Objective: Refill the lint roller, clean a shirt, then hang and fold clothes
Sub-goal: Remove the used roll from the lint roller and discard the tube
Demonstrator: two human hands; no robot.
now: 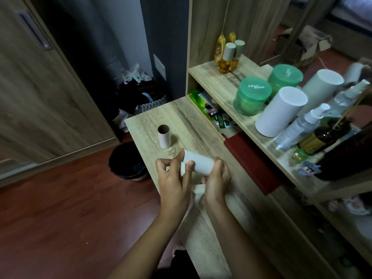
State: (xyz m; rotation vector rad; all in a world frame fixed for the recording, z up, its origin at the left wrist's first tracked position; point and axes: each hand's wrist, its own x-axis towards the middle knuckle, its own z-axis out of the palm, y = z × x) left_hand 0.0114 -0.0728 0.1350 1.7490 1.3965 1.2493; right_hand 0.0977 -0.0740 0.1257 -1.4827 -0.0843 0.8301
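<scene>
**White roll held in both our hands above the wooden table**

White and smooth, the lint roller roll lies on its side between our two hands, a little above the light wooden table. Our left hand is closed around the end of the roll that points to 10 o'clock; the thumb and the fingertips press on the white end piece there. Our right hand wraps the other end, toward 4 o'clock, with the fingers curled over the top of the roll. Below this hand a pale part, maybe the handle, shows a little, but we cannot tell exactly what it is.

At 11 o'clock from the hands, an empty cardboard core stands upright on the table, well apart from the roll. At 9 o'clock, on the red-brown floor beside the table, there is a dark waste bin.

At 3 o'clock a dark red book lies under the upper shelf. On this shelf, toward 1 and 2 o'clock, stand two green jars, two tall white cylinders, a clear spray bottle and small amber bottles.
</scene>
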